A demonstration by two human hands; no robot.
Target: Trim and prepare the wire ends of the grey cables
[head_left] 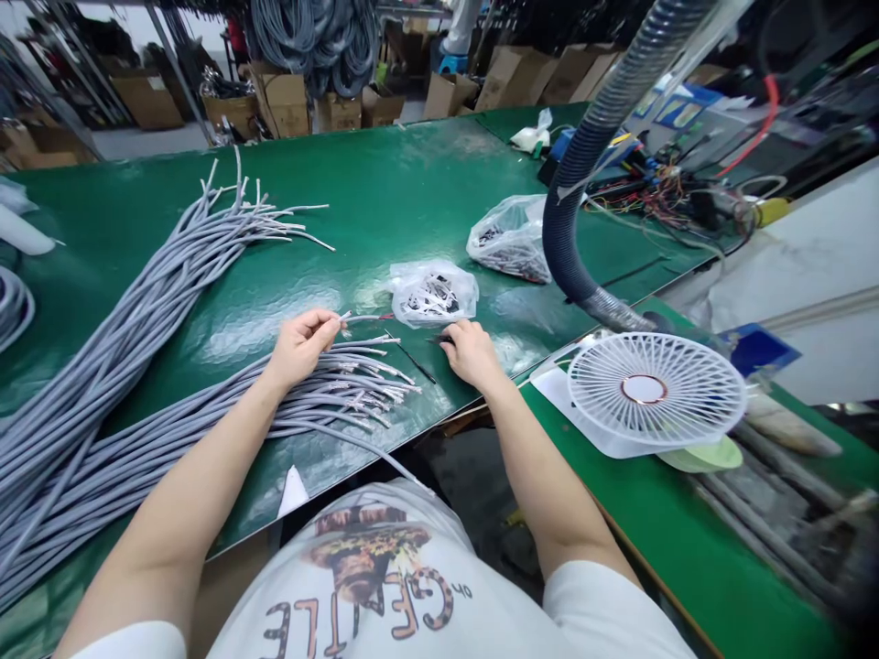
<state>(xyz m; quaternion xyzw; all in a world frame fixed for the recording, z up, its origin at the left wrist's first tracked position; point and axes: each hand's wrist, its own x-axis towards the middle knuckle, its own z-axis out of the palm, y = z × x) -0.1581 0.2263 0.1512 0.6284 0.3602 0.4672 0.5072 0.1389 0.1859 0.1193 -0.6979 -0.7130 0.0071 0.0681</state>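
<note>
My left hand (300, 344) is closed in a pinch on the stripped end of a grey cable (363, 318), held just above a bundle of grey cables (330, 389) lying on the green table (385, 192). My right hand (469, 351) rests on the table beside a small clear bag of dark parts (432, 293), its fingers curled on a small dark piece (443, 340) that I cannot make out. A thin black strip (412, 359) lies between the two hands.
A second, larger bundle of grey cables (157, 284) runs across the left of the table. Another clear bag (512, 238) lies farther back. A ribbed hose (591, 156) hangs at right, above a white fan (656, 389). Tangled wires (673, 197) and cardboard boxes (281, 101) stand behind.
</note>
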